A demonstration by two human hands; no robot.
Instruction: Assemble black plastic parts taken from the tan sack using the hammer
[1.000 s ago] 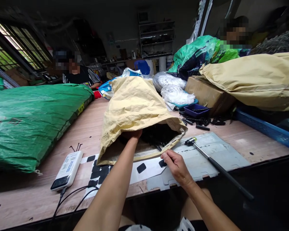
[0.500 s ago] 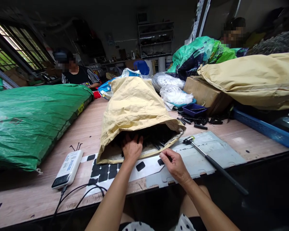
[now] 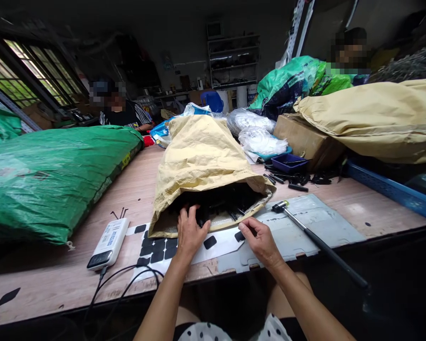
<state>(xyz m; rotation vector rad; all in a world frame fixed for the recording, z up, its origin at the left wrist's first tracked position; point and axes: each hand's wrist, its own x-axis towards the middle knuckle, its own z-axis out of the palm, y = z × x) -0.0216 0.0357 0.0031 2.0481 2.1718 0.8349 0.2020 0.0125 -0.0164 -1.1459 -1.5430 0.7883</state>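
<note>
Sack [image 3: 202,154] laid on the table [image 3: 138,187], its long axis running away from the wearer and its mouth facing the hands; black pieces [image 3: 213,207] heaped in shadow inside the sack's mouth, some slender ones lengthwise near its right-hand lower lip. Left hand [image 3: 190,234] at the left-centre of the sack's mouth, fingers spread and curved, thumb held apart to the right; the heap lies just beyond the fingertips and to their right, deeper in the sack; whether a piece sits beneath the fingers cannot be told. Right hand [image 3: 262,240] at the sack's lower lip, right of centre, thumb and forefinger brought together at the edge; whether they pinch the lip is not clear. The left hand is nearer the main heap; the right is nearer the slender pieces, which lie beyond and left of its fingertips. Right of the sack, a hammer [image 3: 326,249] slants towards the wearer, its head near the sack's lip; before the sack and partly under it, a white sheet [image 3: 224,240] bearing black squares [image 3: 210,242]; left of the sack, a power bank [image 3: 110,241].
</note>
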